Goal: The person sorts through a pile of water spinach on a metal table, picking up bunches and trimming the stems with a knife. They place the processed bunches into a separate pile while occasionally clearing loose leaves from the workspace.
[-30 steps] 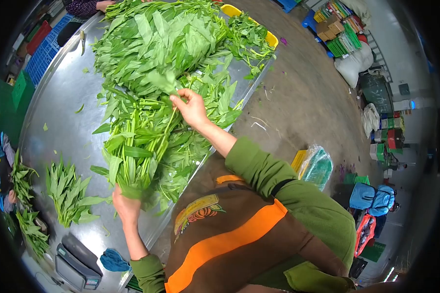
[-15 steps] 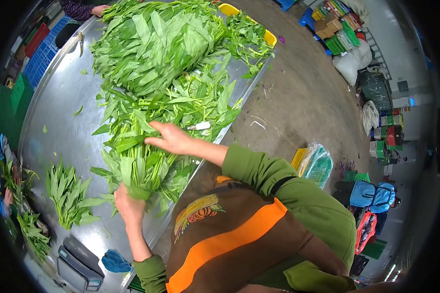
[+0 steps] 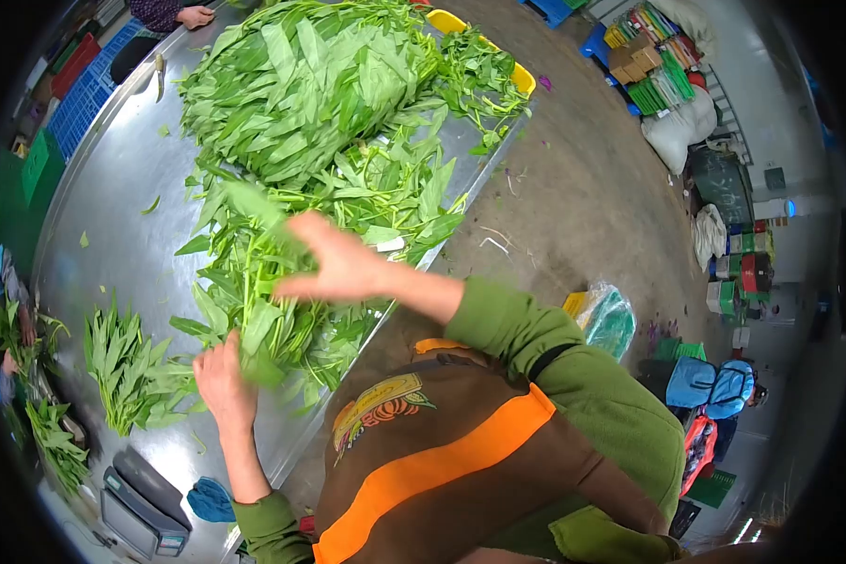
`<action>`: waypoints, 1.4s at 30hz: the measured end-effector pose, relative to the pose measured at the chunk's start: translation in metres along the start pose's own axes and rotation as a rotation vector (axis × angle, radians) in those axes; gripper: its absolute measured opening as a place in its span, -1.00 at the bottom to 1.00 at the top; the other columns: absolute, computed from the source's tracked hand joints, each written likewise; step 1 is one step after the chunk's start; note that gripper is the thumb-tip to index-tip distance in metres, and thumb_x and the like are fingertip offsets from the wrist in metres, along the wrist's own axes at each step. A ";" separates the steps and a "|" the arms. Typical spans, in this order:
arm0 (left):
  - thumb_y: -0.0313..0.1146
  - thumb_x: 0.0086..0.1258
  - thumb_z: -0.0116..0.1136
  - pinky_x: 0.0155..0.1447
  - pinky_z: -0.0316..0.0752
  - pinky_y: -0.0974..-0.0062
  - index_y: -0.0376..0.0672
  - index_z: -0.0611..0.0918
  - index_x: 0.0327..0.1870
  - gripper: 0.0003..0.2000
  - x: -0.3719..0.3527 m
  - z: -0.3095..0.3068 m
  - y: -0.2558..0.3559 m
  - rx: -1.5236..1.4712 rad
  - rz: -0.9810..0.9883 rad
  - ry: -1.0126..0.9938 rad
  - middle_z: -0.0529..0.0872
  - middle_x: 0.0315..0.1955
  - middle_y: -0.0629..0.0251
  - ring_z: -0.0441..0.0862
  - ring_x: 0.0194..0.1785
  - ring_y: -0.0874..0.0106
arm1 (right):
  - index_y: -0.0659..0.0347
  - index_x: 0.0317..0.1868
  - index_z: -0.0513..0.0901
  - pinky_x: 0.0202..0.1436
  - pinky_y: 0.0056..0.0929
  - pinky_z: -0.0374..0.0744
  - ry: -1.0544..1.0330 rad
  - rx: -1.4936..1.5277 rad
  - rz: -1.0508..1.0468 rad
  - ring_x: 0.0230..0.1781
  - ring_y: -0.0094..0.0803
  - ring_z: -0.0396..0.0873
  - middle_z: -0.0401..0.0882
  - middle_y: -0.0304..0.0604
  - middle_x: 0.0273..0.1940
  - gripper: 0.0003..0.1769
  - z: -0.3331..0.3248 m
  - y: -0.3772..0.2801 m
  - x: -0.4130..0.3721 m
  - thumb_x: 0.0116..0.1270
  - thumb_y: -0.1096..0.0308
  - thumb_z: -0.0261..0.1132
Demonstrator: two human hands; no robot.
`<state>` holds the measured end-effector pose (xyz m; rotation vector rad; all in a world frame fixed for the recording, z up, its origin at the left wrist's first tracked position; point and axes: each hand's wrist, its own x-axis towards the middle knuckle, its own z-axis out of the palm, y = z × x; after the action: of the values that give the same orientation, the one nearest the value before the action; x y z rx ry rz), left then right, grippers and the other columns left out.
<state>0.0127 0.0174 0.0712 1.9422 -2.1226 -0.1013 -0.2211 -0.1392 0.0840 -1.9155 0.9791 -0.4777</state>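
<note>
My left hand (image 3: 226, 385) is closed around leafy green stems (image 3: 261, 324) at the lower end of a loose pile. Above and to the right of it, my right hand (image 3: 334, 263) is spread over the same greens, its thumb and fingers apart and blurred by motion. A blurred leaf shows just beyond its upper fingers. A large stacked heap of greens (image 3: 301, 89) lies farther up on the metal table (image 3: 113, 216). A smaller bunch (image 3: 122, 371) rests to the left of my left hand. A white object (image 3: 390, 244) lies beside my right wrist.
A scale (image 3: 141, 512) and a blue cloth (image 3: 211, 500) sit at the lower left. A knife (image 3: 160, 77) lies near the table's far edge, close to another person's hand (image 3: 195, 16). A yellow tray (image 3: 520, 79) is at the top. More greens (image 3: 56, 442) are at the left edge.
My right hand has opened wider and shifted slightly, with its sleeve farther right. My left hand has moved a little left and up.
</note>
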 end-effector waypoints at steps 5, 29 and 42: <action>-0.56 0.11 0.08 0.14 0.37 0.26 -0.21 0.58 0.06 -0.59 0.016 -0.003 -0.005 0.142 0.109 -0.013 0.58 -0.36 0.22 0.53 -0.18 0.25 | 0.20 0.12 0.47 0.00 -0.11 0.56 0.004 -0.204 -0.244 -0.01 -0.06 0.52 0.47 0.00 -0.08 -0.40 0.050 0.019 0.003 0.20 0.00 0.36; -0.42 0.23 0.18 0.42 0.20 0.05 -0.06 0.62 -0.15 -0.82 0.004 -0.014 -0.035 0.310 0.243 0.345 0.69 -0.16 0.36 0.57 0.14 0.29 | 0.23 -0.19 0.57 -0.19 -0.32 0.58 0.323 -0.096 0.297 -0.32 -0.27 0.65 0.67 -0.03 -0.31 -0.72 -0.006 0.111 0.006 0.09 0.32 0.33; -0.31 0.28 0.21 0.46 0.12 0.08 0.15 0.63 -0.17 -0.87 0.018 -0.027 -0.025 0.382 0.494 0.425 0.72 -0.14 0.50 0.59 0.15 0.39 | 0.24 -0.12 0.55 -0.06 -0.32 0.53 -0.209 0.404 -0.327 -0.19 -0.32 0.56 0.57 -0.10 -0.24 -0.65 0.045 -0.009 -0.001 0.27 0.17 0.39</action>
<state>0.0420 0.0008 0.0945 1.3646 -2.3466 0.7848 -0.1881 -0.1109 0.0682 -1.7139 0.3956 -0.5979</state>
